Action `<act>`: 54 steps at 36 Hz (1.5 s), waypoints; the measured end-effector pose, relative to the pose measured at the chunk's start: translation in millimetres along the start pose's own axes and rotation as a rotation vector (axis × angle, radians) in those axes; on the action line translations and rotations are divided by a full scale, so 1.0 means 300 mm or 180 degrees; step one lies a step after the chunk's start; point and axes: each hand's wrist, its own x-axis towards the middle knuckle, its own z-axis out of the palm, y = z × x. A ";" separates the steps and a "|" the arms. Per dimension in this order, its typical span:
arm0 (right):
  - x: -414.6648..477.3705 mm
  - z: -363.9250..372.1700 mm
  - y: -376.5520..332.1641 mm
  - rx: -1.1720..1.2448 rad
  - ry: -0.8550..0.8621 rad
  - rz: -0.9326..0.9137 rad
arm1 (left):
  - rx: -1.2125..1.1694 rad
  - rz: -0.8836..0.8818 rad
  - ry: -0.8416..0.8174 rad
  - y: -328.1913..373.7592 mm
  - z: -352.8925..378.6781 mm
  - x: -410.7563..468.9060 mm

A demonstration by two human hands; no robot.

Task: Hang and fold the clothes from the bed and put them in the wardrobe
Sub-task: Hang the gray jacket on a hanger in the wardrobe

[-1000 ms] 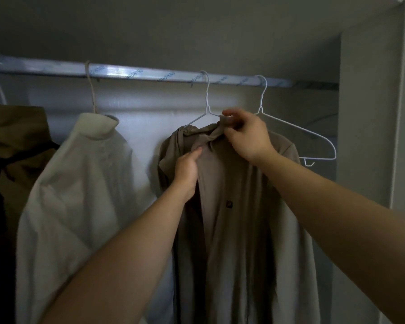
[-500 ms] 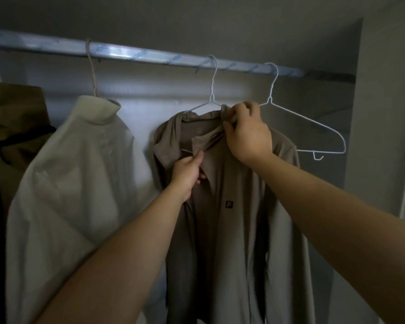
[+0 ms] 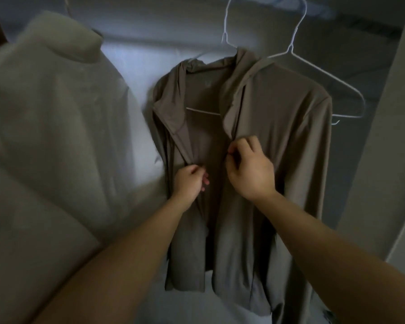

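I have both hands on the brown jacket [image 3: 278,136]. It hangs on a thin white hanger [image 3: 202,111] in the wardrobe, right in front of the hands, with its top above them. The jacket front is open.

The left hand [image 3: 191,181] has its fingers curled round the left front edge of the jacket. The right hand [image 3: 250,169] pinches the right front edge between thumb and fingers, a little higher up. The two hands are near each other, with a dark gap of open jacket between them.

I think the job now is to pull the two edges together so the jacket hangs neat. To do it well I would tug softly and evenly, so the jacket does not slide off the hanger above the hands. I would bring the edges to the middle, line them up, and check that both shoulders sit flat on the wire.

To the left of the left hand hangs a big pale coat [image 3: 56,113], very close, so I would take care not to bump it. Up and to the right of the right hand is a bare hanger [image 3: 337,83], ready for the next piece.
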 end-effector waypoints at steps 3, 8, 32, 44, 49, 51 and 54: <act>-0.112 0.061 0.018 0.0161 -0.0290 0.0307 | 0.0083 -0.0211 -0.0062 -0.115 0.014 -0.025; -0.285 0.158 0.053 0.0349 -0.1127 0.0972 | 0.0409 -0.0417 -0.0115 -0.262 0.027 -0.100; -0.932 0.442 0.242 0.1592 -0.4156 0.5104 | -0.0255 -0.3733 -0.0121 -0.873 -0.015 -0.444; -1.149 0.557 0.244 0.3642 -0.0938 0.6805 | -0.2034 -0.3435 0.0807 -1.050 -0.050 -0.482; -1.202 0.555 0.233 0.3792 -0.0762 0.6520 | -0.2095 -0.3695 0.0622 -1.082 -0.069 -0.531; -1.224 0.544 0.240 0.3757 -0.0816 0.6428 | -0.2043 -0.3794 0.0540 -1.091 -0.066 -0.557; -1.243 0.519 0.245 0.3540 -0.1029 0.6273 | -0.1814 -0.3824 0.0397 -1.105 -0.051 -0.610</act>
